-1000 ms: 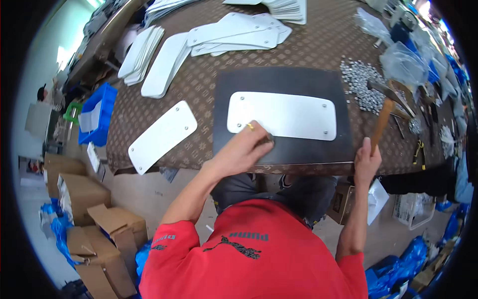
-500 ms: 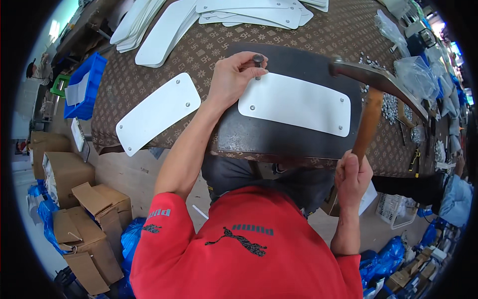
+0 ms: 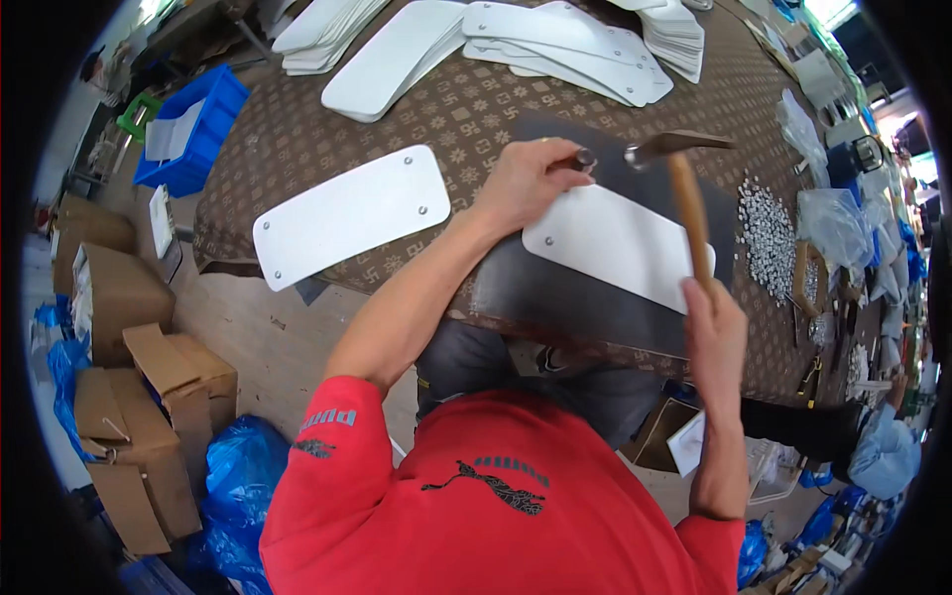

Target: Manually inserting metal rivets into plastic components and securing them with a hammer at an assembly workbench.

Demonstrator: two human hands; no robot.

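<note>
In my left hand (image 3: 528, 186) a short metal punch (image 3: 586, 157) is pinched between thumb and fingers, over the far left corner of a white panel (image 3: 605, 238). That panel has rounded ends and small metal studs near its corners, and rests on a dark board (image 3: 595, 305). My right hand (image 3: 716, 332) is wrapped round the wooden handle of a hammer (image 3: 688, 213). Its metal head is raised just right of the punch, apart from it. The hammer and right hand cover the panel's right end. Left of the board lies a second studded white panel (image 3: 347, 220).
Stacks of white panels (image 3: 397, 59) stand along the far side of the patterned tablecloth (image 3: 476, 109). A heap of small metal studs (image 3: 766, 233) lies right of the board, near clear plastic bags (image 3: 831, 223). A blue crate (image 3: 220, 99) and cardboard boxes (image 3: 149, 461) are at the left.
The hammer head has moved left, closer to the punch. My left hand still holds the punch at the same panel corner. The whole view has shifted, so the table sits further right.
</note>
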